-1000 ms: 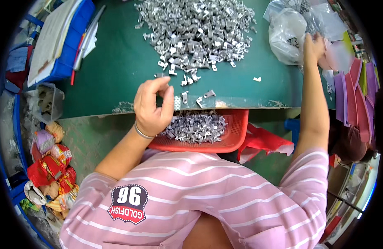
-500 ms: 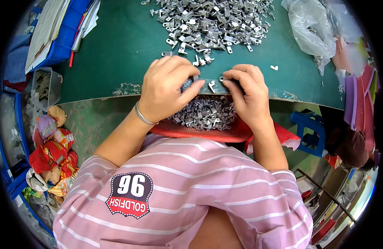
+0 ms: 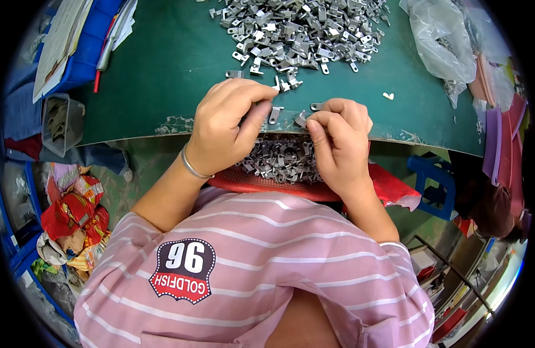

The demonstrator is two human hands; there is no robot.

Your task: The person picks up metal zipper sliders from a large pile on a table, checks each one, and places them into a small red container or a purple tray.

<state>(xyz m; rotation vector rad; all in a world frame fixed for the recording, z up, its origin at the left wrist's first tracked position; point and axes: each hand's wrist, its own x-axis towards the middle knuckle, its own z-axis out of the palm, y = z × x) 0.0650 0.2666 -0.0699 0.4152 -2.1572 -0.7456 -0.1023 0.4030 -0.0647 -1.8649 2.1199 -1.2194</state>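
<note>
A big heap of small grey metal parts [image 3: 299,26] lies on the green table top [image 3: 174,69]. Over the table's front edge my left hand [image 3: 227,124] pinches a small metal part [image 3: 273,114] between thumb and fingers. My right hand [image 3: 337,142] is beside it, fingers curled around another small metal part [image 3: 302,119]. Below both hands a red tray [image 3: 261,182] on my lap holds several of the same parts [image 3: 282,159].
A clear plastic bag [image 3: 441,40] lies at the table's right. Blue bins with papers [image 3: 76,40] stand at the left, a small clear box [image 3: 61,122] below them. Crumpled wrappers [image 3: 70,220] lie on the floor at left, and a blue stool [image 3: 432,185] stands at right.
My right hand came back from the far right of the table and joined the left hand over the tray. Both hands now hold small parts close together.
</note>
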